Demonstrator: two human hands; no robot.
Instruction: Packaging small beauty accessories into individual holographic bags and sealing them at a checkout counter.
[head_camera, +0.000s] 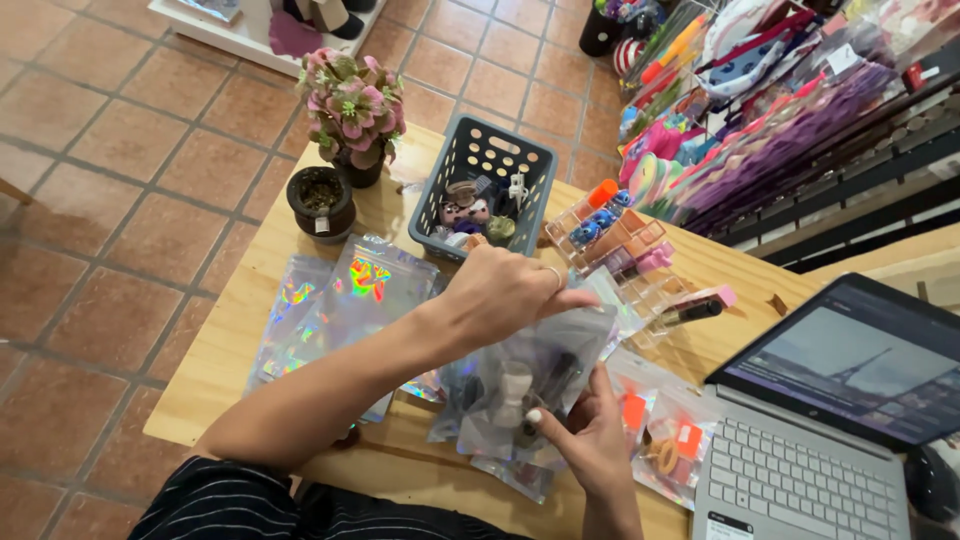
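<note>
My left hand (505, 292) reaches across the wooden table (225, 350) and pinches the top edge of a clear plastic pouch (540, 375). My right hand (590, 435) grips the same pouch from below, thumb on its front. Inside the pouch I see small cosmetic items, one pale and one dark. More filled pouches (665, 445) lie just right of my right hand. Shiny holographic pouches (345, 300) lie flat to the left of my left arm.
A grey plastic basket (530, 175) with small items stands behind my hands, beside a clear organiser (625, 245) of tubes. A pink potted flower (352, 115) and a dark pot (320, 200) stand at the back left. An open laptop (830, 420) fills the right; a crowded rack (790, 110) stands beyond.
</note>
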